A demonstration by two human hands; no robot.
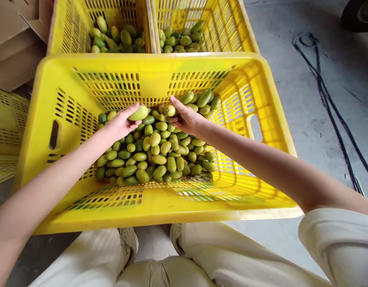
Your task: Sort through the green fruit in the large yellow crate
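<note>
A yellow plastic crate (154,203) stands in front of me, its floor covered with a pile of small oval green fruits (160,159), some more yellow than others. Over the back left of the pile, my left hand (122,122) is closed on a pale green oval fruit (138,113) between thumb and fingers. My right hand (186,117) grips a yellowish oval fruit (170,110), its round end facing left. Both hands are inside the crate, a short distance apart. More green fruits (204,97) lie beyond my right hand, by the back wall.
Behind stands another yellow crate with a divider (152,28) and similar fruits on both sides. Cardboard (13,44) is at the upper left, above a further yellow crate (6,123). A black cable (324,95) lies on the grey floor to the right, near a dark wheel (360,16).
</note>
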